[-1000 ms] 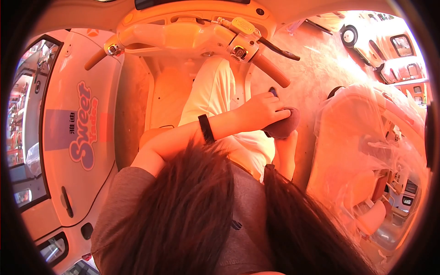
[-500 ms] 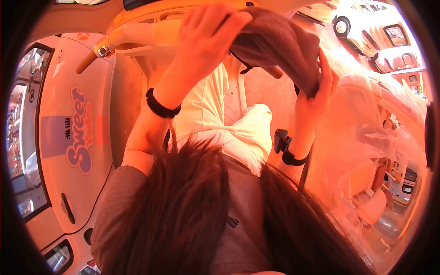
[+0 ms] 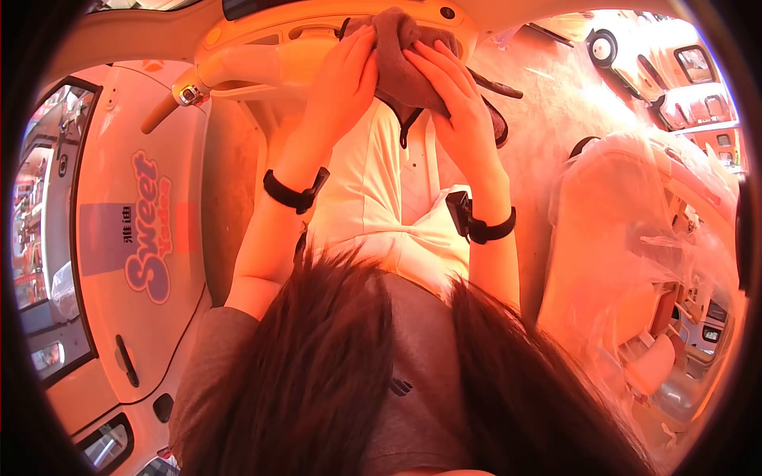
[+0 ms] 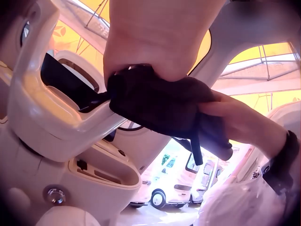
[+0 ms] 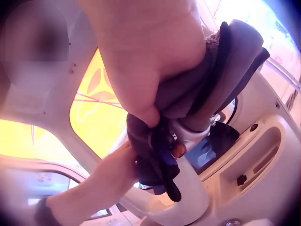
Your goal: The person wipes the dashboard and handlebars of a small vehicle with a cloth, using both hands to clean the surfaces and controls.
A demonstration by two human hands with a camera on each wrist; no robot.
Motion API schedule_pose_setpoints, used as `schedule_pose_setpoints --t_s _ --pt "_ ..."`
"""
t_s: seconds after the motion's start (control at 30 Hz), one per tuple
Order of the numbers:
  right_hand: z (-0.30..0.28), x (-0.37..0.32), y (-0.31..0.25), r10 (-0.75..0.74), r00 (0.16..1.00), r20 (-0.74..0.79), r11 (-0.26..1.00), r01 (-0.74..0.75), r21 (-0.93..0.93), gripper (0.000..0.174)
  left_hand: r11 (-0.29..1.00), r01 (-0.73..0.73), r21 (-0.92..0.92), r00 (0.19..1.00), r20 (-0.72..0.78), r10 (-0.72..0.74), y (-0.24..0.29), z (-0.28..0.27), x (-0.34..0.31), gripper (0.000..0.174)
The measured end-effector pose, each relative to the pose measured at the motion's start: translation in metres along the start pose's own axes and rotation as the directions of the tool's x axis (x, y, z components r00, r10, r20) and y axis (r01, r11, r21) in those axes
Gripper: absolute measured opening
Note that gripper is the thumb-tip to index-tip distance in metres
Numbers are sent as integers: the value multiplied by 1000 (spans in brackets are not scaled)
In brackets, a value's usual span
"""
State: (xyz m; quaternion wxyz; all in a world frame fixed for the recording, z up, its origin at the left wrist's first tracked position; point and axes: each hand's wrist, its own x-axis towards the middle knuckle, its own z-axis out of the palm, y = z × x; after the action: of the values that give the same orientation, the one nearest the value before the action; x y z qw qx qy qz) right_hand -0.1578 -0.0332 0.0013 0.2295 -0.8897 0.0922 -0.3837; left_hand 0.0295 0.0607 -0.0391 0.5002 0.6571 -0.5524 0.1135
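Both hands on the dark cover at the handlebar's right half

The cover [image 3: 397, 71] lies bunched over the right half of the handlebar [image 3: 250, 70], its black strap [image 3: 407, 127] hanging below. The left hand [image 3: 343, 75] grips the cover on the side nearer the handlebar's middle; the right hand [image 3: 456, 95] pinches it on the outer side, thumb against the cloth and fingers on the other face. The brake lever [image 3: 498, 86] pokes out past the right hand. At the handlebar's far left end, the left grip [image 3: 161, 115] is bare. Right of the handlebar, well apart, stands a plastic-wrapped vehicle [image 3: 587, 206].

The step in hand looks like arranging the cover around the handlebar's right end. The right grip is hidden by cloth and hand, so I cannot tell whether it is inside. The next move would seem to call for keeping both holds, spreading the bunched cloth, and minding that the strap does not snag on the lever.
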Motion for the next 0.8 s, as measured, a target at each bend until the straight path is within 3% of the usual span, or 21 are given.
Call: schedule_pose_setpoints --t_s 0.13,0.2,0.33,0.43,0.5,0.53,0.6,0.73,0.8 --pt "1 4 14 54 997 -64 995 -49 84 65 998 -48 -47 999 -5 48 8 7 27 30" --pt "6 4 15 69 992 -108 992 -56 118 65 1000 12 29 992 123 -16 11 7 36 28" --pt "12 0 13 110 977 -183 987 -85 137 65 989 55 136 974 209 -83 15 5 49 27" --pt "8 -9 7 173 972 -156 983 -161 88 63 987 100 129 982 145 -118 20 8 44 25" --pt "6 -15 4 175 974 -145 984 -167 64 63 985 131 108 991 -47 -127 25 15 27 22" --pt "5 -19 2 186 973 -134 982 -182 40 64 985 132 110 991 -50 -127 26 16 21 22" --pt "-2 -24 -5 199 972 -123 980 -199 16 63 987 -15 160 967 -249 55 28 18 11 20" --pt "-12 -34 -15 235 967 -98 972 -235 7 62 990 -38 133 969 -236 68 33 17 -5 20" --pt "-22 -47 -15 254 965 -64 967 -253 21 59 975 -106 195 971 -190 144 43 13 -14 24"
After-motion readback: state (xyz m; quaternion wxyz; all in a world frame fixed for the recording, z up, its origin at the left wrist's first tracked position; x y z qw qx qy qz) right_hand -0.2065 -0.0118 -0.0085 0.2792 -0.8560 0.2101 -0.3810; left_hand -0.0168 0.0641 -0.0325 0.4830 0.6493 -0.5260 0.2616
